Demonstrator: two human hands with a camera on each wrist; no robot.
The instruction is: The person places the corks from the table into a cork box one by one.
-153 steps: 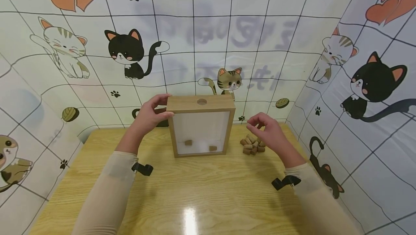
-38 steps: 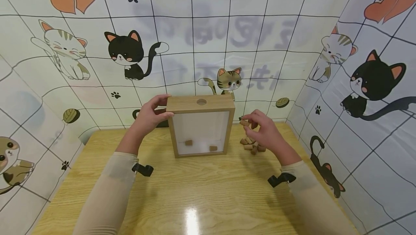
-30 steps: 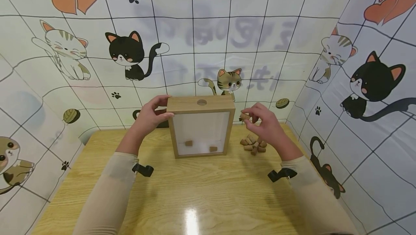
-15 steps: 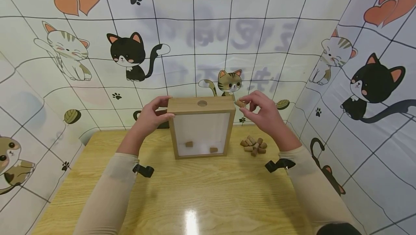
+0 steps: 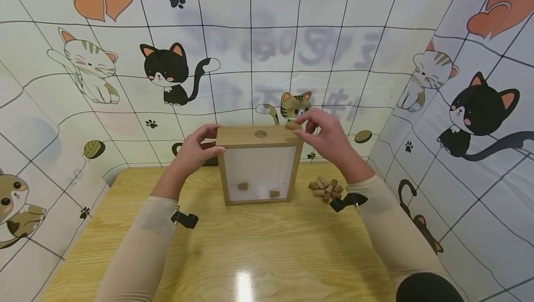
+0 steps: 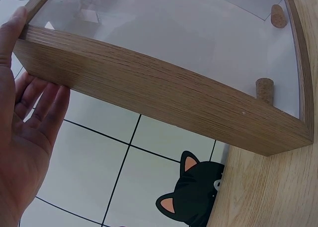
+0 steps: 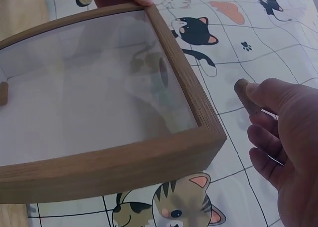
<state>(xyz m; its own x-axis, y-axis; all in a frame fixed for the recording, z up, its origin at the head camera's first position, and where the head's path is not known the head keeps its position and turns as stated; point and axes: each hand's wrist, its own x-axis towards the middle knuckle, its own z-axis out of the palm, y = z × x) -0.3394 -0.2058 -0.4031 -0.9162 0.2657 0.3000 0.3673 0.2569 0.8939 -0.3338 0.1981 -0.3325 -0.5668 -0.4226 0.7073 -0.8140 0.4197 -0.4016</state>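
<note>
A shallow wooden box (image 5: 233, 138) with a clear front stands upright on the table, a round hole (image 5: 260, 134) in its top face. Two corks, one left (image 5: 243, 186) and one right (image 5: 274, 194), lie inside at the bottom. My left hand (image 5: 195, 149) grips the box's upper left edge, thumb in front and fingers behind, as the left wrist view shows. Between thumb and fingertips my right hand (image 5: 323, 132) pinches a cork (image 7: 246, 95). That cork is at the right end of the box top, apart from the box in the right wrist view.
Several loose corks (image 5: 326, 189) lie in a pile on the wooden table (image 5: 217, 251), to the right of the box. A cat-patterned sheet (image 5: 233, 47) hangs close behind the box and along both sides.
My right hand picked a cork from the pile, lifted it and moved left to the right end of the box top. My left hand stays on the box.
</note>
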